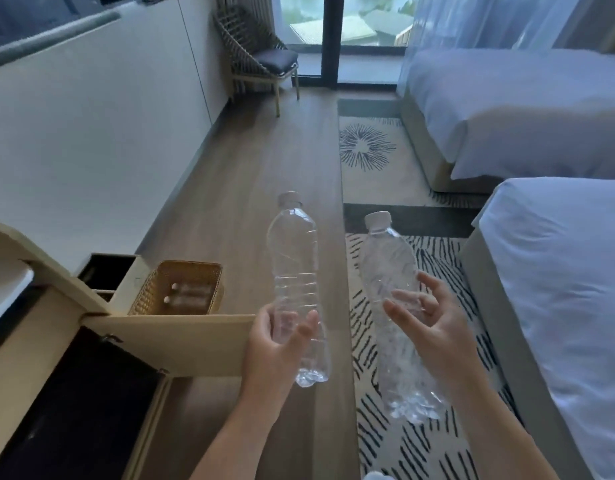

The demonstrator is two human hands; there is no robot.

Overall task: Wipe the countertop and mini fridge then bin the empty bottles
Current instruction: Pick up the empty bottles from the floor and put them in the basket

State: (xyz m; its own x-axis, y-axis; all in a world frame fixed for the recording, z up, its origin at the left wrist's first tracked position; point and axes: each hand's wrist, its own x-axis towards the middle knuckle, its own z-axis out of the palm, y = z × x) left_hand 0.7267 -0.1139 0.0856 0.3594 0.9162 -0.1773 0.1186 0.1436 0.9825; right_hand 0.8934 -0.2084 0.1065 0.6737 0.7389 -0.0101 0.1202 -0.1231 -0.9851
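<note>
1. The wicker basket (181,289) is sitting at nine o'clock.
2. The left hand (271,348) is gripping the left bottle (292,244) by its lower half, at six o'clock.
3. The right hand (434,327) is curling round the right bottle (385,265), at four o'clock.

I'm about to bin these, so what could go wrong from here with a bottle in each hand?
The right hand holds its bottle with loose, spread fingers, so it could slip onto the rug. The basket already holds two bottles and sits beyond the open door; a toss might bounce out or hit the door.
</note>
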